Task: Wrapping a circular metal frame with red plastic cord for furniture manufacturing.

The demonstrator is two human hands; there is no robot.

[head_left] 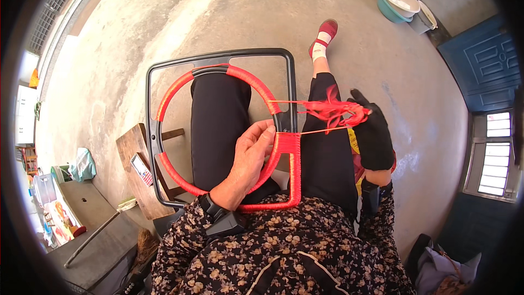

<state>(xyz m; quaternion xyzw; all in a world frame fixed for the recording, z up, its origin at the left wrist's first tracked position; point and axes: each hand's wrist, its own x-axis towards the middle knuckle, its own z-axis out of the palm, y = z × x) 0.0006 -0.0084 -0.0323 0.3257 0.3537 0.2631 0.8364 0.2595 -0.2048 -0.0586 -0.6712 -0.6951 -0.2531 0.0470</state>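
Observation:
A square black frame [221,52] with a round inner ring lies across my lap. Red cord [176,92] is wound round much of the ring and the frame's lower right corner; bare black stretches show between the windings. Bare fingers of my left hand [248,158] pinch the ring's right side, just beside the wound bridge between ring and frame. Out to the right, my right hand [374,136], in a black glove, is closed on a loose, partly blurred bundle of red cord [333,112]. Taut strands run from that bundle to the frame's right side.
Left of my legs stands a wooden stool [134,145] with a phone [141,169] on it. A broom [144,246] leans at the lower left. Basins [394,8] stand on the concrete floor at the far right, near a blue door [483,63].

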